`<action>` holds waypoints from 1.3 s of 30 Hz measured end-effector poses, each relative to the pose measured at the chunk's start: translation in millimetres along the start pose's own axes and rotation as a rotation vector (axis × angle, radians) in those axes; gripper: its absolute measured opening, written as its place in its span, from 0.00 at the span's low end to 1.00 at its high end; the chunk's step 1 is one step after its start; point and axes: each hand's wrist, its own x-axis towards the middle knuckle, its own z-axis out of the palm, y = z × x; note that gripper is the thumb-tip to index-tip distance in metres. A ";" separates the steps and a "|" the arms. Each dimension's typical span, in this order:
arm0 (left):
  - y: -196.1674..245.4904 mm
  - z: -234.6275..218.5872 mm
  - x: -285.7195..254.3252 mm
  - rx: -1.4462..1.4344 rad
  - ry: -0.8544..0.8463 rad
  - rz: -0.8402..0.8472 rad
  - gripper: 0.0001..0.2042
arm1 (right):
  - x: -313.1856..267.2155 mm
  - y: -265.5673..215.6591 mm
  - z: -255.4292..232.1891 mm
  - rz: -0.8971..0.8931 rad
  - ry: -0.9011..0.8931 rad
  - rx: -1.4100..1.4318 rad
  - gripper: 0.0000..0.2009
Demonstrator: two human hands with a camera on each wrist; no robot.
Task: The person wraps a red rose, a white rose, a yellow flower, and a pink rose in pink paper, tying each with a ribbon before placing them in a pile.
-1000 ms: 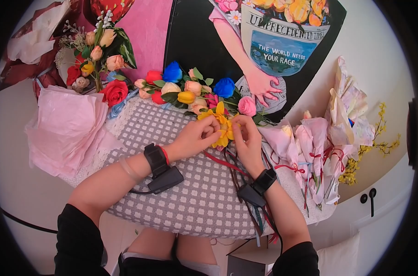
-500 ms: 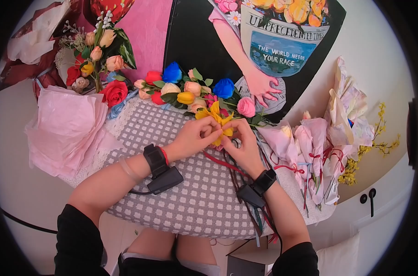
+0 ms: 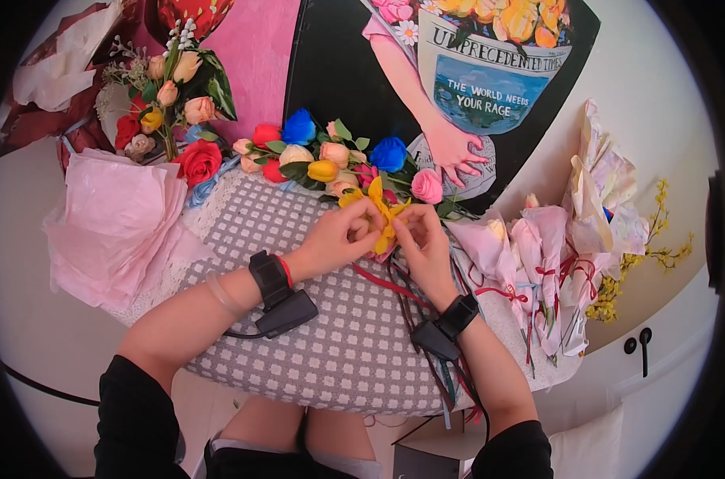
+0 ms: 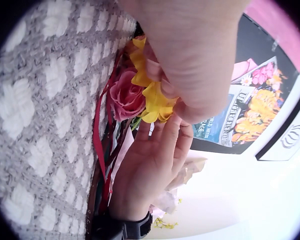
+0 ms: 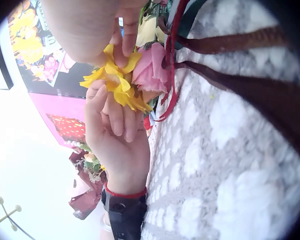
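Both hands meet at a yellow flower point(image 3: 376, 191) over the far middle of the cloth-covered table. My left hand point(image 3: 337, 238) pinches its petals from the left, fingers curled. From the other side, my right hand point(image 3: 428, 251) pinches a petal between thumb and fingertips. The right wrist view shows the yellow flower point(image 5: 121, 82) with its petals spread and the left hand point(image 5: 122, 155) at its edge. Right beside it sits a pink rose point(image 4: 125, 95), seen below the petals in the left wrist view. The flower's stem is hidden.
Loose roses and tulips, among them a blue rose point(image 3: 389, 152), lie along the table's back. Pink wrapping sheets point(image 3: 115, 223) are stacked at left. Wrapped flowers point(image 3: 530, 247) lie at right. Red and brown ribbons point(image 3: 386, 281) trail beside the right wrist. A painted board point(image 3: 346, 72) stands behind.
The right hand's fingers came in over the flower, then drew slightly back to the right. The yellow petals have shifted, and one now stands more upright. The left hand stays nearly in place.
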 end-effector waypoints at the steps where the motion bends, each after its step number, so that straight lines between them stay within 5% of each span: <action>1: 2.2 -0.6 0.0 0.075 -0.033 0.008 0.08 | 0.1 -0.5 0.4 -0.011 0.023 0.025 0.06; 5: 13.1 -2.0 -0.8 0.353 -0.097 0.072 0.13 | 1.0 3.3 -0.9 -0.030 0.006 0.002 0.05; 18: 1.7 0.5 3.8 0.271 0.068 0.163 0.08 | -0.4 -4.3 -2.4 -0.038 -0.030 -0.110 0.04; 23: 3.5 0.2 3.0 0.150 0.088 -0.090 0.08 | -0.6 -11.8 -2.2 -0.080 -0.101 -0.142 0.08; 39: 11.3 -3.8 2.2 -0.037 -0.012 -0.140 0.20 | 1.3 -8.4 -0.2 -0.069 -0.032 -0.231 0.10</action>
